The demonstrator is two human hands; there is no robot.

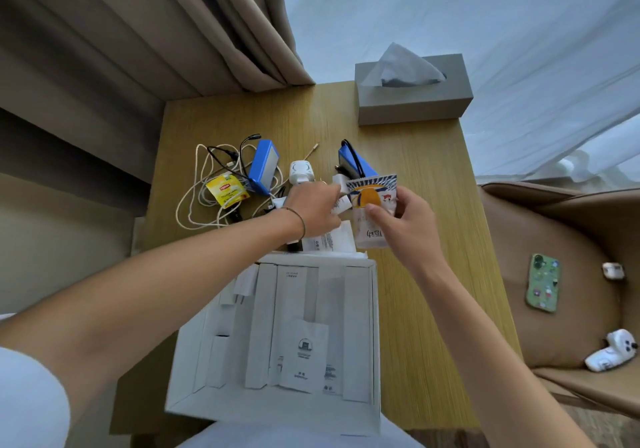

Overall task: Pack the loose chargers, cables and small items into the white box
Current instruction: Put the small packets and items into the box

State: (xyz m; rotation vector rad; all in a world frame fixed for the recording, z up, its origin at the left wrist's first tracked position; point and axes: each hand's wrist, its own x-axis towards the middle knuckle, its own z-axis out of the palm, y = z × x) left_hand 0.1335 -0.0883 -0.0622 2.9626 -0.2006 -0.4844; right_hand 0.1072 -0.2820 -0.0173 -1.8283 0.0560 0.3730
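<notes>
The right hand [403,219] pinches a printed packet [372,212] in its fingers above the worktop [426,177], just beyond the white box [277,402]. The left hand [311,205] grips small white items beside it.

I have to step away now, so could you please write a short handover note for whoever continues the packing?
Right hand: holds a printed sachet above the table.
Left hand: pinching small white packets beside it.
White box: open at the near table edge, with white cartons and a paper packet inside.
Left to pack: tangled cables, two blue chargers, white plug, yellow tea bag.
</notes>
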